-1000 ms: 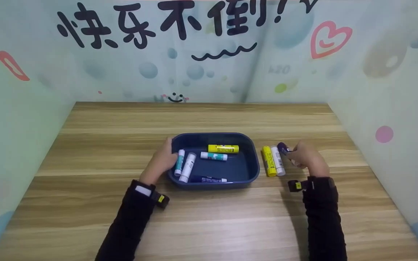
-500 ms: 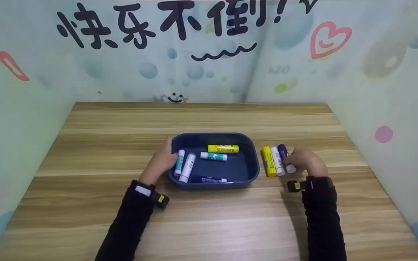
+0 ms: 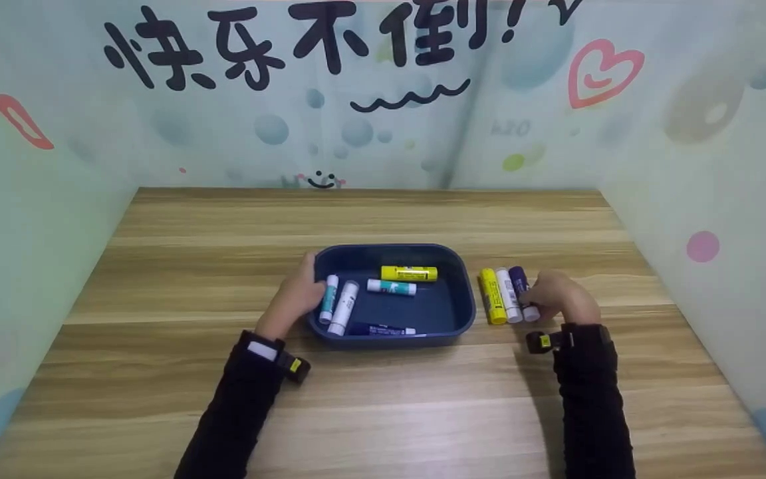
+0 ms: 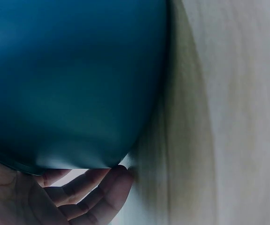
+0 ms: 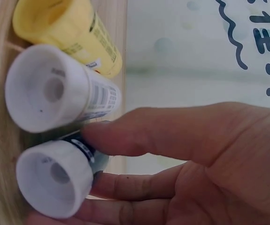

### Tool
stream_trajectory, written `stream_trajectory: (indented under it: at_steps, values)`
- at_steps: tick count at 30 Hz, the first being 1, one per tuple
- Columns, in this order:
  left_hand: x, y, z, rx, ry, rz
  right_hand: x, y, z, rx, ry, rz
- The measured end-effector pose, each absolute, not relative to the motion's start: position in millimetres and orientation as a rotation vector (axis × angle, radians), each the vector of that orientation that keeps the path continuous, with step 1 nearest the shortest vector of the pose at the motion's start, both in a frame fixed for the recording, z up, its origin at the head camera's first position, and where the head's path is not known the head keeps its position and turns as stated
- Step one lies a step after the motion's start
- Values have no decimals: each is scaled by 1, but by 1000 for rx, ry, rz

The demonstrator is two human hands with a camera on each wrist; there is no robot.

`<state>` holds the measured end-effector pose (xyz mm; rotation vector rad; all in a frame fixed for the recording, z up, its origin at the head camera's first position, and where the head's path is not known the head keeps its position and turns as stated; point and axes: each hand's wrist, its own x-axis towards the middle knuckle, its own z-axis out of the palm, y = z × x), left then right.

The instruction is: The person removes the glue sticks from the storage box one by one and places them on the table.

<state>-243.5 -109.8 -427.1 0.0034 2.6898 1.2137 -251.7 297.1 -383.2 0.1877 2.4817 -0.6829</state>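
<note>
At the left end of a dark blue plastic bin [image 3: 433, 313], my left hand [image 3: 296, 293] holds the wall, thumb over the rim; the left wrist view shows its fingers curled against the outer side. My right hand [image 3: 564, 293] pinches a purple glue stick [image 3: 518, 277] with a white end between thumb and fingers. That stick lies on the table at the right of a white glue stick [image 3: 508, 297] and a yellow glue stick [image 3: 493, 297]. All three stand side by side in a row, ends toward me. The right wrist view shows the thumb on the purple stick's [image 5: 55, 178] upper side.
Inside the bin lie several more glue sticks: a yellow one [image 3: 409, 273], a teal-and-white one [image 3: 391, 287], another teal one [image 3: 329, 299], a white one [image 3: 344, 307] and a purple one [image 3: 383, 330]. Printed panels [image 3: 383, 153] enclose the wooden table [image 3: 383, 406] at back and sides.
My right hand has brought the purple glue stick down from a tilted hold and set it alongside the white one, straightening it into the row. The left hand and the bin have stayed put.
</note>
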Motion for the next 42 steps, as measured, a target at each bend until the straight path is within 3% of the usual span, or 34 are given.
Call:
stream_trajectory:
  at_steps: [21,42]
  values:
    - [-244,-109,-427,24,2724,1175,-241,291,-364,101,2611,-668]
    - [-243,-110,-426,70,2737,1204,-232,230,-357,-371,2988,-821]
